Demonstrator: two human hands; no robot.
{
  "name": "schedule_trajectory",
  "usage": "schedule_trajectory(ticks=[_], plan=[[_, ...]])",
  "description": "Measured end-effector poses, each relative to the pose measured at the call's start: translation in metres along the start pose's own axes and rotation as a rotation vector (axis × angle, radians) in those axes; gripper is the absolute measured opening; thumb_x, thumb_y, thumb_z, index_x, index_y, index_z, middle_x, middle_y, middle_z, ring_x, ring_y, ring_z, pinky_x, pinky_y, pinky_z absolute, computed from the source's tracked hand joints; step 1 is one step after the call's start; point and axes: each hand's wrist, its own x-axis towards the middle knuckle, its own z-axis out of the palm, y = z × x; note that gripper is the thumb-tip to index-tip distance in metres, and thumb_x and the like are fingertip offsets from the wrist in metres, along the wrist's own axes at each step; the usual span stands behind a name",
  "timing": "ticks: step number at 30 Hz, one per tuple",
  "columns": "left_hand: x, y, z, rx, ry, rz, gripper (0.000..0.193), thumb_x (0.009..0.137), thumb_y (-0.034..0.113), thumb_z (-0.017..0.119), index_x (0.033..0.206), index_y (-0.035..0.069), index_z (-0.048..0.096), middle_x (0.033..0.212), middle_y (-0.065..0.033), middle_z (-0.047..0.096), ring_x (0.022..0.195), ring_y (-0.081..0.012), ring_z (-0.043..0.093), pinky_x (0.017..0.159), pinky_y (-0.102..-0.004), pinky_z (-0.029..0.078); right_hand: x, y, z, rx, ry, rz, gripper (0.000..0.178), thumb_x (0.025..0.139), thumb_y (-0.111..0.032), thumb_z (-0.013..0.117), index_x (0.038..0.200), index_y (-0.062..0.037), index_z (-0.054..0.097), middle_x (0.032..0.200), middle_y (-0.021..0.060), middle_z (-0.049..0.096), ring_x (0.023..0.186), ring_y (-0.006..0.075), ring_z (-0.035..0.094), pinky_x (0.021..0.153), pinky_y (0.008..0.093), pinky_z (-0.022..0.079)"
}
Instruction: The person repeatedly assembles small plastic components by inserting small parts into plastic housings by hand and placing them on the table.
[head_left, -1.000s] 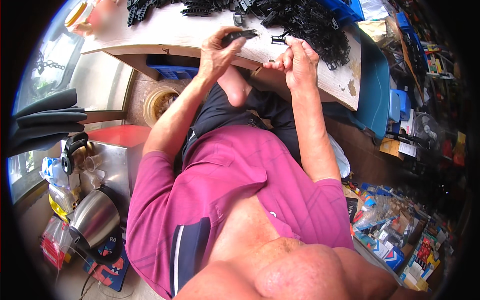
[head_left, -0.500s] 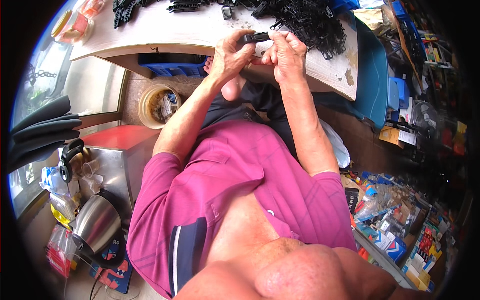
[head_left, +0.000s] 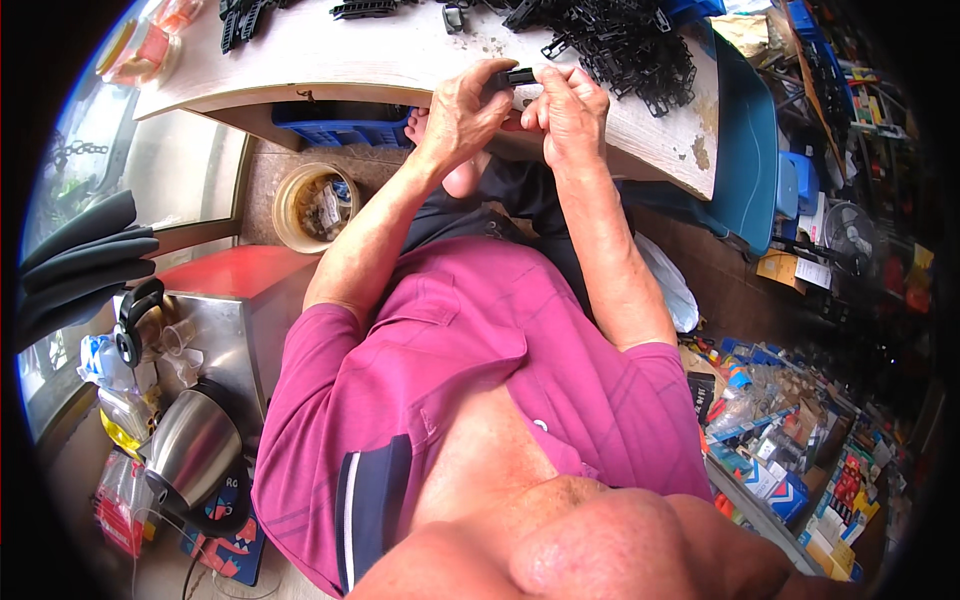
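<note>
A small black plastic part (head_left: 517, 77) is held between my two hands, just over the near edge of the table (head_left: 400, 60). My left hand (head_left: 462, 112) grips its left end, thumb and fingers closed on it. At its right end, my right hand (head_left: 572, 108) is pinched with the fingers curled in; they hide part of it. Beyond my right hand lies a tangled heap of similar black plastic parts (head_left: 635, 60). One loose black piece (head_left: 453, 18) sits farther back, near a short row of black parts (head_left: 362, 9). More black strips (head_left: 240, 22) lie at the far left.
Clear jars (head_left: 135, 52) stand at the table's left corner. Under the tabletop is a blue crate (head_left: 340, 128). A round bin (head_left: 292, 208) with scraps is on the floor at left. A teal chair (head_left: 745, 150) adjoins the table's right side. A steel kettle (head_left: 195, 445) stands at lower left.
The black part has turned slightly between my fingers, and less of it shows beside my left hand. Both hands stay in nearly the same place.
</note>
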Motion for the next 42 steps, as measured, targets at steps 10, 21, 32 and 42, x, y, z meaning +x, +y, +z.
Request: schedule_trajectory(ticks=[10,21,32,42], plan=[[0.002,0.013,0.007,0.000,0.131,0.000,0.019,0.086,0.014,0.066,0.101,0.001,0.069,0.081,-0.0099,0.070,0.069,-0.0149,0.066,0.066,-0.0273,0.053,0.003,0.002,0.003,-0.068,-0.040,-0.004,0.015,0.087,-0.010,0.066,0.077,-0.0051,0.056,0.050,-0.0005,0.045,0.037,0.0093,0.041,0.039,0.0292,0.046],[0.006,0.019,-0.040,-0.416,0.343,-0.204,0.015,0.087,0.010,0.069,0.098,0.000,0.068,0.074,-0.0025,0.063,0.060,-0.0053,0.056,0.052,-0.0208,0.050,0.022,-0.005,0.033,-0.167,0.061,0.195,0.025,0.080,-0.014,0.071,0.089,0.0004,0.053,0.066,0.0092,0.056,0.041,0.0149,0.051,0.036,0.0369,0.053],[-0.019,0.005,-0.073,-0.446,0.381,-0.170,0.034,0.087,0.012,0.073,0.115,-0.002,0.060,0.087,-0.0059,0.064,0.065,-0.0072,0.060,0.055,-0.0210,0.056,0.060,0.002,0.088,-0.826,0.040,0.241,0.037,0.076,-0.028,0.078,0.098,-0.0048,0.058,0.073,0.0088,0.061,0.048,0.0152,0.058,0.037,0.0330,0.052],[-0.013,0.010,-0.082,-0.460,0.406,-0.189,0.032,0.090,0.013,0.070,0.116,-0.002,0.059,0.085,-0.0068,0.065,0.064,-0.0094,0.063,0.058,-0.0214,0.056,0.065,0.003,0.087,-0.944,0.025,0.189,0.030,0.077,-0.026,0.073,0.090,-0.0009,0.063,0.061,0.0116,0.064,0.045,0.0183,0.062,0.040,0.0315,0.054]])
